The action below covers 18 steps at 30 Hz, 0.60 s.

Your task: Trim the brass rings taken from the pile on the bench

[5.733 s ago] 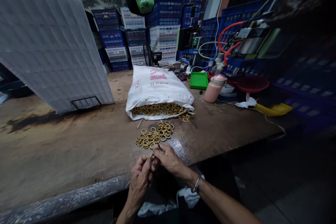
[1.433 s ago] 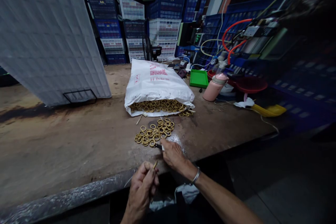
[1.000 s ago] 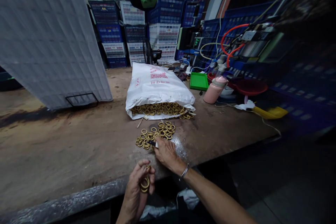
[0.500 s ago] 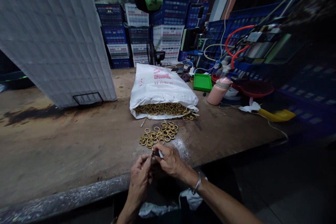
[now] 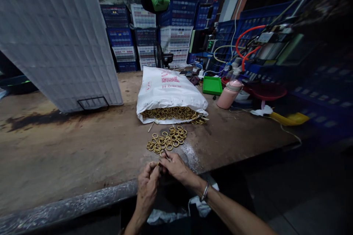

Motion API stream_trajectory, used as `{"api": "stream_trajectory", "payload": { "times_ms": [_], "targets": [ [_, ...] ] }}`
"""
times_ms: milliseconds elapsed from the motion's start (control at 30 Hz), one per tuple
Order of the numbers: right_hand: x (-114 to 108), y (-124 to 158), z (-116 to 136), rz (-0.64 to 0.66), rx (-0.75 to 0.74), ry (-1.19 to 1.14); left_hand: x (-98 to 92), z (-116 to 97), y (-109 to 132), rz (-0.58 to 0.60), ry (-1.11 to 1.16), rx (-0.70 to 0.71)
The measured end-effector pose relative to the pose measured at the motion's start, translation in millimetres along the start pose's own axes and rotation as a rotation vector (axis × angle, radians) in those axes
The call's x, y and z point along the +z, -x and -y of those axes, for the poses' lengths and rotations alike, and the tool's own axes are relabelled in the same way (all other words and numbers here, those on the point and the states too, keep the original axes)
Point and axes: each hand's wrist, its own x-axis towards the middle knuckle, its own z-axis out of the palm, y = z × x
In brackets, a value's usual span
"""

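My left hand is closed in a pinch at the table's front edge, with a bit of a brass ring showing at the thumb and fingertip. Close beside it, my right hand is closed round a small, narrow dark tool whose tip points up; its kind cannot be made out. Just beyond both hands lies a loose pile of brass rings. Behind that, a white woven sack with red print lies on its side, its open mouth facing me and full of the same rings.
A tall white quilted panel stands on the wooden table at left. To the right are a pink bottle, a green tray, a red dish and a machine with orange hoses. Stacked crates line the back.
The dark tool in my right hand has turned from lying toward the left hand to pointing up. Both hands stay close together; the ring pile looks the same.
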Motion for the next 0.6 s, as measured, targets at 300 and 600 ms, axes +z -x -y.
{"api": "stream_trajectory", "payload": {
  "times_ms": [300,600],
  "targets": [
    [-2.5,5.9,3.7,-0.029,-0.231,0.274,-5.2,0.0,0.6,0.100,0.093,-0.199],
    [-1.6,5.6,1.3,0.000,-0.230,0.241,-2.9,-0.9,3.4,0.085,0.131,-0.206]
  ]
}}
